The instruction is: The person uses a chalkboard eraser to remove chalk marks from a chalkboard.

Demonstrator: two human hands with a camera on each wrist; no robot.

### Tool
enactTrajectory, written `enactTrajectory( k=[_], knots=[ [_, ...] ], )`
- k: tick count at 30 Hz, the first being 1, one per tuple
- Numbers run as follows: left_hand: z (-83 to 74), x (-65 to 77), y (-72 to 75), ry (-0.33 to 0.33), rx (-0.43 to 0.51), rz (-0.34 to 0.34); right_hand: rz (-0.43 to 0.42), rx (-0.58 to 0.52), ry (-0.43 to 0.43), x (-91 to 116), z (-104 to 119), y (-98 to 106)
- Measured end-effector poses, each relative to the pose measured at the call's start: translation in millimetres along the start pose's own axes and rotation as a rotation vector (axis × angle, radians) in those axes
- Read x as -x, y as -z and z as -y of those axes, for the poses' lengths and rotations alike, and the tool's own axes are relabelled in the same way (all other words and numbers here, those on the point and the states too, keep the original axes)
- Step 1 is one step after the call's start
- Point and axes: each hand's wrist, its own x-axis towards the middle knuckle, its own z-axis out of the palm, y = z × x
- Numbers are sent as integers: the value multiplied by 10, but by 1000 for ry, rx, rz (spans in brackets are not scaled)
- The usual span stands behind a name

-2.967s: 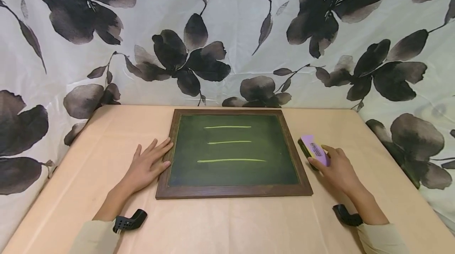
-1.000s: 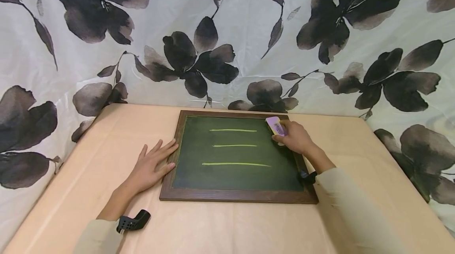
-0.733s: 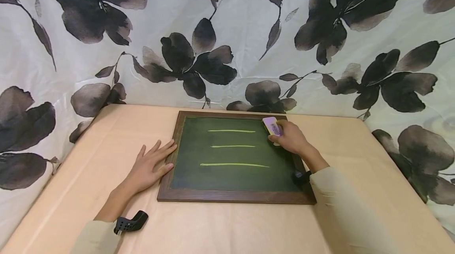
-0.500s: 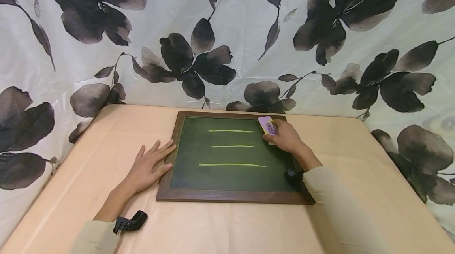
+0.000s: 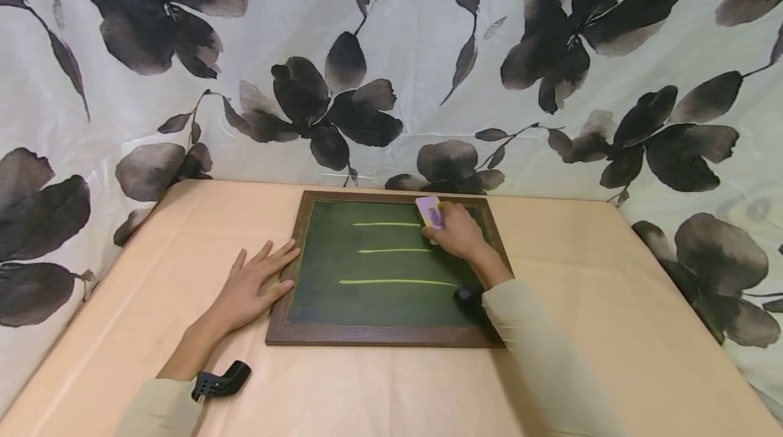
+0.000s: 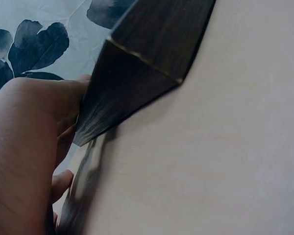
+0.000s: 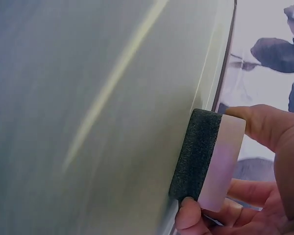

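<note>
A green chalkboard in a brown wooden frame lies on the table, bearing three yellow chalk lines. My right hand grips a chalkboard eraser, purple on top with dark felt below. The eraser sits at the right end of the top line and hides that end. In the right wrist view the felt faces the board, with fingers and thumb on both sides of the eraser. My left hand is spread flat at the board's left edge, its fingertips on the frame.
A peach cloth covers the table. Behind it hangs a white curtain with dark flower prints. My right forearm sleeve crosses over the board's lower right corner. A black wrist device is strapped to my left wrist.
My right hand has carried the eraser from the table right of the board onto its upper right, then left to the top line's end. The left hand stays at the frame.
</note>
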Motion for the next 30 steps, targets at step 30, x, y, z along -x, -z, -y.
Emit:
enactTrajectory(
  k=[30],
  knots=[
    [22,-4,-22,-10,-3,-10,74,24,38,-265,1113,-517]
  ],
)
